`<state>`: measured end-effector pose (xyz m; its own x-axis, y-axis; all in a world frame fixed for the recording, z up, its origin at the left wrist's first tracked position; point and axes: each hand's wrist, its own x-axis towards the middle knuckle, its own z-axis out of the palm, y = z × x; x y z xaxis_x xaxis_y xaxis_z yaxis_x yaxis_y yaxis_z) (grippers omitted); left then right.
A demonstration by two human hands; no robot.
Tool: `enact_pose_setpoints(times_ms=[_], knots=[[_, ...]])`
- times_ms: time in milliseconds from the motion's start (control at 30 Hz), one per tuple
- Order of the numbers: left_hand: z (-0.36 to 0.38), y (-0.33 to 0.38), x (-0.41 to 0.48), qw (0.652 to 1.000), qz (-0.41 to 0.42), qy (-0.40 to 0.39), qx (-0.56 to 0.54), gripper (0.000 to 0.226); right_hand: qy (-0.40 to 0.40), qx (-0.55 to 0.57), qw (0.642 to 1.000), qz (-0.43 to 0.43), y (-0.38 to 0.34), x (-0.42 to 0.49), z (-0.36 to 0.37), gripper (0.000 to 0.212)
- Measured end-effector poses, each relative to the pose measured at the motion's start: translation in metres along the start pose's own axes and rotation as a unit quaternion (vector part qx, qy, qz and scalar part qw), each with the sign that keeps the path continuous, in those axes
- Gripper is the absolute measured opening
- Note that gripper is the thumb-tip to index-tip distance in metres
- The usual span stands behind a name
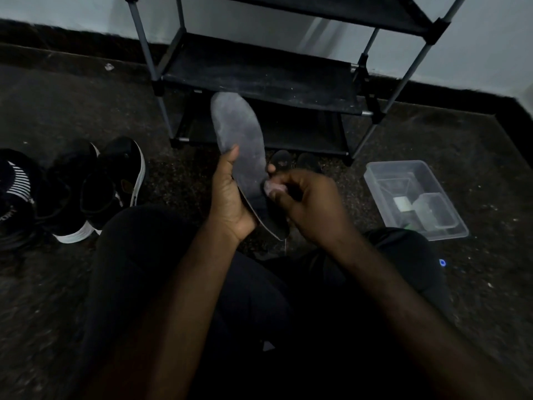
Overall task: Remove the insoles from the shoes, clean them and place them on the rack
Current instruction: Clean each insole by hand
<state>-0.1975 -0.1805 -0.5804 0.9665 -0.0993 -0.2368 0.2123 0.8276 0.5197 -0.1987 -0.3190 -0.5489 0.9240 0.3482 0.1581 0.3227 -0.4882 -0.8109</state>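
Lap: dark trousers [173, 284], with both forearms reaching out above them toward the work.
Left hand [230, 197]: grips the insole [239, 134], thumb clamped on its face and the other fingers hidden behind. The heel end is low and the toe is raised in front of the rack [259, 73].
Right hand [308, 203]: fingers pinch a small pale wipe [272, 187] against the insole's right edge.
Step in hand: cleaning, I judge. Grey dust covers the upper face.
Method: I would brace from behind, wipe heel to toe in overlapping strokes, and turn the wipe once soiled.
Risk: the thin insole may fold under pressure.
Shoes [95, 186]: on the floor at left, well apart.
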Motion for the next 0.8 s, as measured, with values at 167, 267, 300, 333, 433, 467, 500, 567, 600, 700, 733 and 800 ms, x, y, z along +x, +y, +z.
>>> enact_pose_setpoints(times_ms=[167, 267, 300, 333, 433, 467, 500, 567, 600, 700, 733, 800], knots=[[-0.001, 0.007, -0.002, 0.999, 0.016, 0.024, -0.024, 0.075, 0.015, -0.094, 0.995, -0.039, -0.002, 0.006, 0.01, 0.013], [-0.003, 0.012, 0.003, 0.998, 0.019, 0.061, -0.011, 0.087, -0.055, -0.077, 0.993, -0.068, -0.006, -0.006, 0.017, 0.014], [-0.002, 0.012, 0.004, 0.997, 0.025, 0.067, -0.005, 0.085, -0.06, -0.07, 0.993, -0.079, -0.006, -0.008, 0.019, 0.014], [-0.001, 0.011, 0.004, 0.997, 0.031, 0.063, -0.008, 0.08, -0.047, -0.068, 0.993, -0.087, -0.006, -0.007, 0.02, 0.013], [0.004, 0.006, -0.001, 0.999, 0.025, 0.044, -0.005, 0.067, 0.051, -0.085, 0.993, -0.07, -0.005, 0.004, 0.02, 0.012], [0.004, 0.005, -0.002, 0.999, 0.023, 0.036, -0.004, 0.065, 0.07, -0.085, 0.992, -0.055, -0.007, 0.007, 0.019, 0.012], [0.004, 0.005, -0.003, 0.999, 0.025, 0.031, -0.008, 0.063, 0.066, -0.081, 0.994, -0.045, -0.009, 0.009, 0.018, 0.012], [0.003, 0.004, -0.004, 0.999, 0.03, 0.028, -0.017, 0.063, -0.002, -0.066, 0.996, -0.054, -0.016, 0.005, 0.018, 0.012], [0.001, 0.003, -0.004, 0.999, 0.031, 0.025, -0.017, 0.064, -0.044, -0.068, 0.994, -0.079, -0.021, 0.001, 0.02, 0.012], [0.002, 0.002, -0.006, 0.999, 0.021, 0.023, -0.018, 0.063, -0.066, -0.119, 0.98, -0.148, -0.021, -0.001, 0.021, 0.013], [0.002, 0.001, -0.005, 0.999, 0.018, 0.025, -0.023, 0.064, -0.037, -0.144, 0.979, -0.142, -0.018, 0.004, 0.018, 0.012], [0.002, -0.003, -0.003, 0.999, 0.016, 0.025, -0.022, 0.061, 0.03, -0.182, 0.978, -0.096, -0.009, 0.017, 0.01, 0.01]])
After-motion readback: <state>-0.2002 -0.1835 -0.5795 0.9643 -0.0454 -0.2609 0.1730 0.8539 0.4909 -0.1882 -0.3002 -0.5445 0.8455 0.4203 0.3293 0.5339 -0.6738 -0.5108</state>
